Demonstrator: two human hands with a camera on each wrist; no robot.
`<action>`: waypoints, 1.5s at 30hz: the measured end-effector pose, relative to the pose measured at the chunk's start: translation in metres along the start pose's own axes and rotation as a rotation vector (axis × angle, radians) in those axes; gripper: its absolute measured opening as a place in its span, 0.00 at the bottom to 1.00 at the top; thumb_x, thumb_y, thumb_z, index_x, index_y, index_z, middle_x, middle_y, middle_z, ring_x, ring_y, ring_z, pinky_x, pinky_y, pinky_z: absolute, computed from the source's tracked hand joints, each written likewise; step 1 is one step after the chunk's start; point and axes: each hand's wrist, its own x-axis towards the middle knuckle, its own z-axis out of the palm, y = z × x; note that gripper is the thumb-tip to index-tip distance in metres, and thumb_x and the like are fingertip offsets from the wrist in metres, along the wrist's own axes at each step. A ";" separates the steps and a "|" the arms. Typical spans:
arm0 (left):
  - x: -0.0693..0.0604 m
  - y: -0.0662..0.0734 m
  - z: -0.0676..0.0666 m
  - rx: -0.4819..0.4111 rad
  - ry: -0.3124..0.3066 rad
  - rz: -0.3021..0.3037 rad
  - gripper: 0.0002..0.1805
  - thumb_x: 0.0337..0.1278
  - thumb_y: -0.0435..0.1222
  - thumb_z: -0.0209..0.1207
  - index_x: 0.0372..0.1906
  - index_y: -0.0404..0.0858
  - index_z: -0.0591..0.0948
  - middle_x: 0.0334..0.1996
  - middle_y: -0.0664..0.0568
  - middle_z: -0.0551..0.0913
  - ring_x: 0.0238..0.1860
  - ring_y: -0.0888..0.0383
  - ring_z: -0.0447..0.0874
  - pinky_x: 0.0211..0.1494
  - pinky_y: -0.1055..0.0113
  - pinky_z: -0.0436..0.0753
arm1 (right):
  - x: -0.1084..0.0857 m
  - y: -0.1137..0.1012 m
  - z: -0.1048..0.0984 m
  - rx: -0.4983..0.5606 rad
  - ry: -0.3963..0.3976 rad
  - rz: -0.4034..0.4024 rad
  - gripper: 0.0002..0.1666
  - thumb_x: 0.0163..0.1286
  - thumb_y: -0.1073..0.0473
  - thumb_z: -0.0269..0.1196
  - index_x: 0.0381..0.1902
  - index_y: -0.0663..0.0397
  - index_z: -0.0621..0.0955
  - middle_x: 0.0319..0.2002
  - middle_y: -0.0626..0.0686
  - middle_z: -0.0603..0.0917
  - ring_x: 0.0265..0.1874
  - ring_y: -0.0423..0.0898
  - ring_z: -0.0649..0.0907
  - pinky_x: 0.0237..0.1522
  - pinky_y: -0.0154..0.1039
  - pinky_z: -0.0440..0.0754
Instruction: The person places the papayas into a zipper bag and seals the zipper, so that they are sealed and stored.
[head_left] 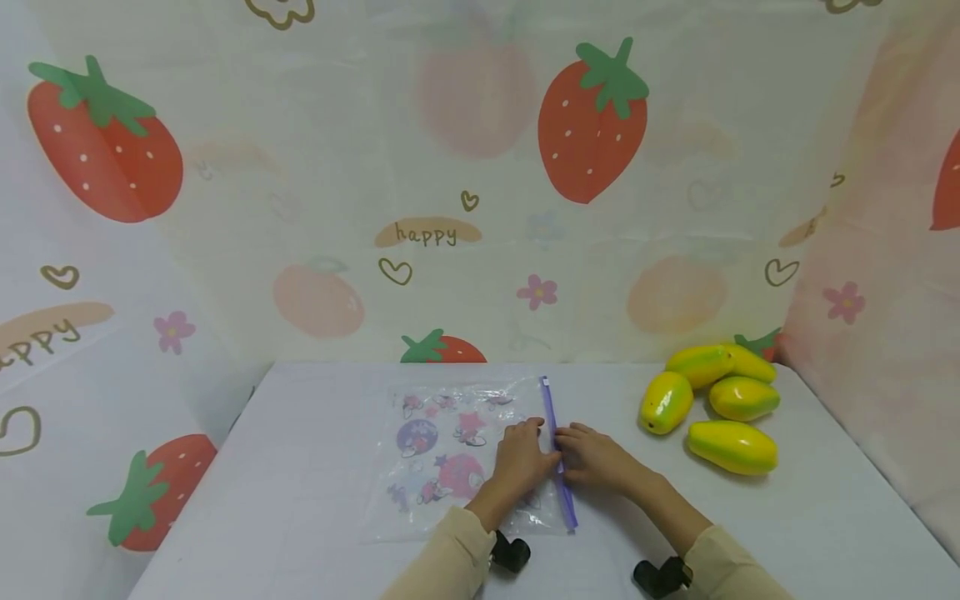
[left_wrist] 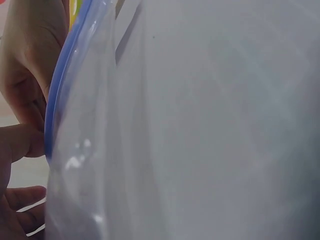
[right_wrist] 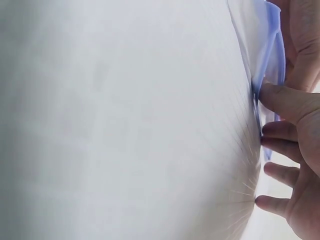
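A clear zip bag (head_left: 420, 492) printed with pink and purple pictures lies flat on the white table, its purple zip strip (head_left: 551, 408) on the right side. My left hand (head_left: 521, 458) lies over the bag's right part and pinches its edge by the strip; in the left wrist view its thumb (left_wrist: 25, 142) meets the strip. From the other side my right hand (head_left: 600, 458) holds the same strip between thumb and fingers. Two purple edges stand slightly apart beside the right thumb (right_wrist: 282, 100) in the right wrist view. Some fingertips are hidden behind the plastic.
Several oblong yellow-green fruits (head_left: 731, 446) sit in a group at the table's back right. White table surface (head_left: 300, 500) extends left of the bag. A strawberry-printed cloth (head_left: 480, 275) hangs behind the table and along its sides.
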 end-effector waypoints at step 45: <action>0.006 -0.006 -0.015 0.359 -0.272 0.181 0.29 0.53 0.41 0.65 0.59 0.33 0.77 0.59 0.44 0.78 0.61 0.47 0.74 0.58 0.52 0.78 | 0.000 -0.003 0.001 0.020 -0.047 0.107 0.39 0.60 0.48 0.69 0.64 0.62 0.74 0.67 0.61 0.73 0.68 0.65 0.68 0.66 0.64 0.65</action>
